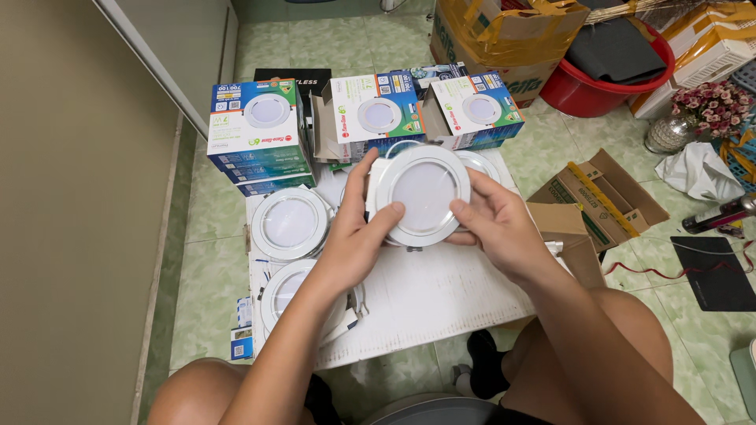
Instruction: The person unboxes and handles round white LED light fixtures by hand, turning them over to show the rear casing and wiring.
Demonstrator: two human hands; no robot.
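Both hands hold one round white downlight (424,194) up over a low white board (441,303), its frosted face toward the camera. My left hand (356,232) grips its left rim, thumb on the face. My right hand (498,224) grips its right rim. Another round downlight (289,223) lies flat on the board to the left. A further one (283,290) lies nearer me, partly hidden by my left forearm. Behind the held light a similar rim (482,163) shows.
Three printed blue, green and white lamp boxes (253,130) (378,114) (475,109) stand at the board's far edge. Open cardboard boxes (602,197) lie to the right, with a red basin (592,90), a flower bunch (713,102) and a black pad (718,271). A wall panel (71,212) runs along the left.
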